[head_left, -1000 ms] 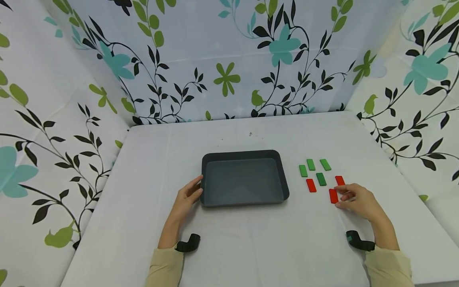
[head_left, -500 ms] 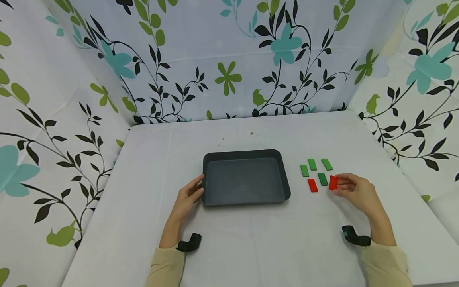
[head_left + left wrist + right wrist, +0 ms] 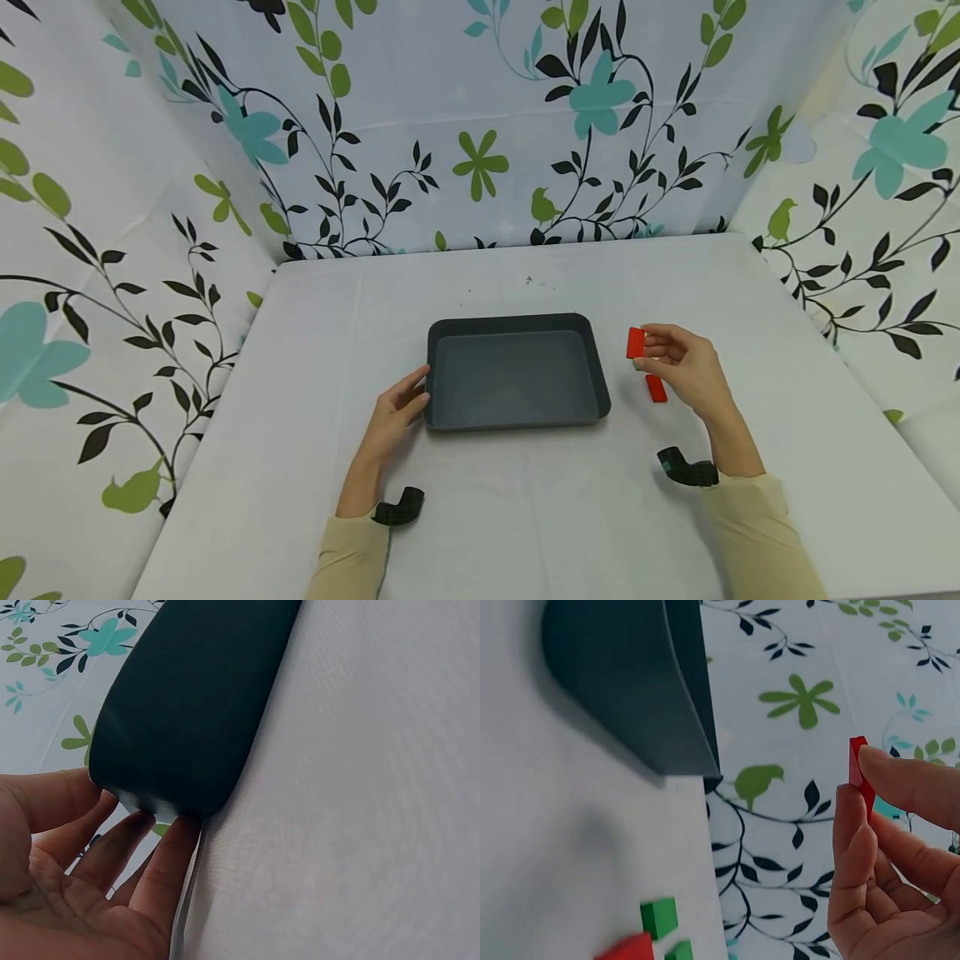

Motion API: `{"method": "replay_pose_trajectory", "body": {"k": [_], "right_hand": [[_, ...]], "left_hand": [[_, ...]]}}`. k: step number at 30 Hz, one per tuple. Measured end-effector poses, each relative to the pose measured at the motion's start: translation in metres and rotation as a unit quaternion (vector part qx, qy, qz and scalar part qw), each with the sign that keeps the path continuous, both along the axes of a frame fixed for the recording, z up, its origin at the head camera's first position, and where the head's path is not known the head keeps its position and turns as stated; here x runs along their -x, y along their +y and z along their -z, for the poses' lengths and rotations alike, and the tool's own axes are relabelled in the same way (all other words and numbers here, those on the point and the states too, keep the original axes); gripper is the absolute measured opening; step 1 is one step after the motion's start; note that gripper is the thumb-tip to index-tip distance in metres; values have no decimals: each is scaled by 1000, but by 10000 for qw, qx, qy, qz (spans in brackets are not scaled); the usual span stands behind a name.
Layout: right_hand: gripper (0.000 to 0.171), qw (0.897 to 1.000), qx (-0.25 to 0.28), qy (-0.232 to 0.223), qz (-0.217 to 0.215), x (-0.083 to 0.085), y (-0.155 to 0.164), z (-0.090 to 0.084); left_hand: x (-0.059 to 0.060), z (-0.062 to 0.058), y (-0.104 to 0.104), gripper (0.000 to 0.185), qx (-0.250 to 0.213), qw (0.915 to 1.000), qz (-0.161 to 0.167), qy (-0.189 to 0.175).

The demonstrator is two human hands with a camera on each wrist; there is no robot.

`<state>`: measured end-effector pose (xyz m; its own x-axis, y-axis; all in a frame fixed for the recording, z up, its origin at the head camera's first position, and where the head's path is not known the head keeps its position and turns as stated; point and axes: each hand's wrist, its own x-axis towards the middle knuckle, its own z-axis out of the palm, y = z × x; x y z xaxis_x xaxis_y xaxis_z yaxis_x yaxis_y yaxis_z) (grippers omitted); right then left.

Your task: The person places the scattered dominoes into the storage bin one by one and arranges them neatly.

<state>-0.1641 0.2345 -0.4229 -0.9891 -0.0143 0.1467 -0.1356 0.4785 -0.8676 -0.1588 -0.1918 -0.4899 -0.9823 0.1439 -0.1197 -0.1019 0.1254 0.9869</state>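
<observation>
The left hand (image 3: 390,417) rests open on the worktop (image 3: 525,517), straight fingers (image 3: 142,847) touching the near-left corner of the dark tray (image 3: 442,417); it should keep bracing there. The right hand (image 3: 686,367) pinches a red block (image 3: 636,342) in the air just right of the tray. It would do best to clear the tray's rim and release low over the floor, leaving the other red block (image 3: 657,388) undisturbed.

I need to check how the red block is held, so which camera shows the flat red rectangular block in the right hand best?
The head view: the flat red rectangular block shows its whole face, pinched by the right hand. The right wrist view shows only its thin edge between fingertips. The left wrist view misses it.
</observation>
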Motion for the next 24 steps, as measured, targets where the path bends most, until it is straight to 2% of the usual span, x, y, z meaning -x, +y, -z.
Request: {"method": "replay_pose_trajectory", "body": {"k": [5, 17, 24], "right_hand": [[50, 9992, 265, 190, -235, 11, -31, -1], [48, 9957, 351, 328, -789, 38, -110, 5], [49, 9930, 30, 432, -1099, 50, -164, 11]], "left_hand": [[1, -1, 2, 50, -35, 10000, -39, -41], [-1, 0, 1, 51, -26, 10000, -38, -18], [-1, 1, 1, 51, -47, 10000, -20, 26]]}}
